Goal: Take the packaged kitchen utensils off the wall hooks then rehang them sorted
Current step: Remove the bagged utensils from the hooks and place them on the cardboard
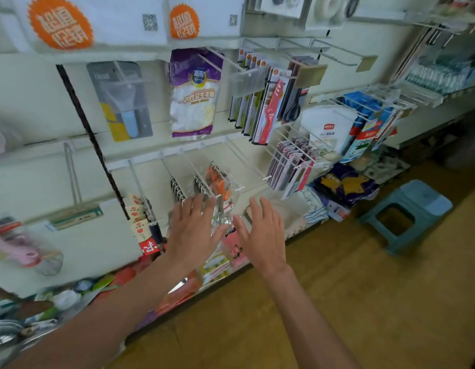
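Two bare hands reach at a shop display wall [31, 102] that fills the upper and left parts of the view, with wood-look floor [364, 288] below right. Blue-grey plastic stool [406, 211] stands on the floor near the wall's lower right end. Upper row of hooks: purple glove bag [195, 94] mid-wall, grey peeler card [121, 102] to its left, row of carded knives [271, 110] to its right, a red one in front.

Left hand [193, 230] is flat and wide, fingers spread and straight, fingertips over the front of the clear utensil packs [220, 187]. Right hand [263, 235] is also wide, fingers straight and spread, just beside the packs on their right, thumb close to the crinkled clear wrap. Neither hand curls round anything; actual contact of the right thumb with the wrap is too blurred to tell.

Utensil packs, clear bags with orange handles inside, hang on a white wire hook [201, 174] in the lower row, about mid-wall, low end dropping between the two hands. Dark spiral items [176, 189] hang on the next hook left. Small red-and-cream carded packs [139, 222] hang further left, just beside the left hand.
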Available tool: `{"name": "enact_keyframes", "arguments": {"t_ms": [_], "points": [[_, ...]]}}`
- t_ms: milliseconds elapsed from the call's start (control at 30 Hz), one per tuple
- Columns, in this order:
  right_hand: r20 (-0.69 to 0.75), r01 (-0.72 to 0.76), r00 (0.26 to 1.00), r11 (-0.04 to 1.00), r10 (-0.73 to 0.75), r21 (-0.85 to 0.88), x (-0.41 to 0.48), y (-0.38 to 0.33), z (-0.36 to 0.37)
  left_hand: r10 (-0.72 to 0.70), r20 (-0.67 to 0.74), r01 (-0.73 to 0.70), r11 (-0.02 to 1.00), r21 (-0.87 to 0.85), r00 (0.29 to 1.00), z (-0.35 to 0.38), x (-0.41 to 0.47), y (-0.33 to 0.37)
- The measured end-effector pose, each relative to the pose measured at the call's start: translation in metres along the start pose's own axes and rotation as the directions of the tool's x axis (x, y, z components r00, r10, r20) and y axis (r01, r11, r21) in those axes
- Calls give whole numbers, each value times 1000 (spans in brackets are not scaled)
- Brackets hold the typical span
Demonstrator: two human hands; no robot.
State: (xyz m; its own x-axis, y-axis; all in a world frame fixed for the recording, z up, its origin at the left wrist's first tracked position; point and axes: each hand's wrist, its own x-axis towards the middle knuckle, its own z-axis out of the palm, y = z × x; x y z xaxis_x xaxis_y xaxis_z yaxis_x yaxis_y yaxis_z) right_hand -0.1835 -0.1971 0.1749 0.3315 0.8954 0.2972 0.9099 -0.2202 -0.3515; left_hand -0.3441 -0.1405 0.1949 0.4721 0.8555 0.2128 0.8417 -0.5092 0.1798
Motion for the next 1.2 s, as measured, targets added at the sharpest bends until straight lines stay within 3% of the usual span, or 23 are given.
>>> {"name": "enact_keyframes", "arguments": {"t_ms": [333,600,833,967,1100,1200], "points": [[65,18,998,1000,-17,-16,54,53,11,-4,-33,0,993,-117,999,44,44,56],[248,140,956,987,-155,76,97,110,84,-210,3,209,970,-127,978,146,63,79],[240,216,937,960,-255,178,119,135,146,-350,-64,336,927,-167,935,201,80,73],[167,248,940,933,-296,262,132,130,171,-551,-11,519,793,-320,835,221,95,71],[92,264,943,890,-318,371,146,116,188,-634,-13,500,622,-603,773,254,117,65],[36,291,939,848,-341,444,152,104,200,-712,-8,544,544,-638,702,277,130,58]]}}
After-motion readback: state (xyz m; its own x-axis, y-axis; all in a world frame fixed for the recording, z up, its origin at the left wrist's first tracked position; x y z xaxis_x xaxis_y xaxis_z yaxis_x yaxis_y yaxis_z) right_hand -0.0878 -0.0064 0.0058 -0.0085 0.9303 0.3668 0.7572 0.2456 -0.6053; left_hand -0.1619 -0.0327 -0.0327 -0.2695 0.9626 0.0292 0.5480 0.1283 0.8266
